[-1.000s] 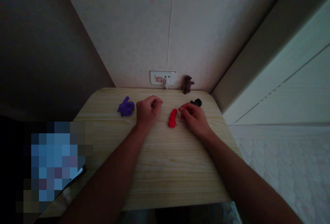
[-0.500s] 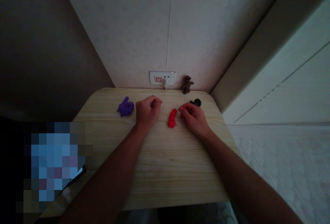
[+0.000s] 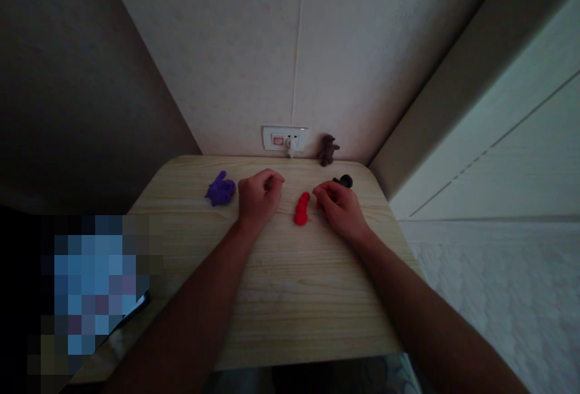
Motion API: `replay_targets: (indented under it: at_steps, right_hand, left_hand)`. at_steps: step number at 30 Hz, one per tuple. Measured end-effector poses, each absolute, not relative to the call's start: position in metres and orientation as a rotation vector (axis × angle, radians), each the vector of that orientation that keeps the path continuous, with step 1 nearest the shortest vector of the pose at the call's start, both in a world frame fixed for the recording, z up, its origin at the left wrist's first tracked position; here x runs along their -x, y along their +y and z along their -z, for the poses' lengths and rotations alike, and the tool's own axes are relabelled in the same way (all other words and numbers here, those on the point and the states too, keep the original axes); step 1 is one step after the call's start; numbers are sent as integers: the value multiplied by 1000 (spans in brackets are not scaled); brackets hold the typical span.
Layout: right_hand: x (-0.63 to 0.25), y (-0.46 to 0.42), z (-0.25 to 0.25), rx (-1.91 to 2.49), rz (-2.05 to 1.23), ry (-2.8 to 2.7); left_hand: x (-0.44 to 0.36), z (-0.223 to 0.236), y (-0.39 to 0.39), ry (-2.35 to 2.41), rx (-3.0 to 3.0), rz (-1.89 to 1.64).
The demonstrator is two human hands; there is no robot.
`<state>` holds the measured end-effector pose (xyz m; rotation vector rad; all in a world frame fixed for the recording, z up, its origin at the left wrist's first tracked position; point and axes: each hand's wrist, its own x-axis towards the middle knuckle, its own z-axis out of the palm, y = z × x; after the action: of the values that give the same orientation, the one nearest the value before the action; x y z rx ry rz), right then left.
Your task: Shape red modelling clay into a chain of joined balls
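A row of red modelling clay balls (image 3: 301,209) lies on the wooden table between my hands, the biggest ball nearest me. Just right of it, my right hand (image 3: 341,205) is closed, pinching a small piece of red modelling clay (image 3: 319,202) that shows partly under the fingers. My left hand (image 3: 261,197) rests on its side left of the row, fingers curled in and thumb against them; whatever is inside is hidden. A purple clay figure (image 3: 221,188) sits left of it. Behind my right hand is a black clay piece (image 3: 345,181), partly covered.
A brown clay figure (image 3: 327,150) stands at the table's back edge by the wall. Left of it, a wall socket (image 3: 284,138) holds a white plug. A blurred-out lit screen (image 3: 97,285) is at the lower left. The wooden table (image 3: 312,309) has rounded back corners.
Both hands keep nearly the same pose and place. The whole view has shifted very slightly; the clay pieces lie as before.
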<state>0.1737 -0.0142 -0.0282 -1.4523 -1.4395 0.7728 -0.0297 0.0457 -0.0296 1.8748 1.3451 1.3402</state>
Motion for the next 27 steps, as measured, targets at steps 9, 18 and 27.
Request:
replay_targets:
  at_steps: [9,18,27]
  right_hand:
    - [-170,-18,20,1444,-824,-1375]
    - [-176,-14,31,1447,-677,-1415]
    - [-175,-12,31,1456,-697,-1375]
  left_hand:
    - [30,29,46,1343,-1881,-1345]
    - [30,29,45,1333,-1873,-1358]
    - [30,30,46,1339,-1889,-1355]
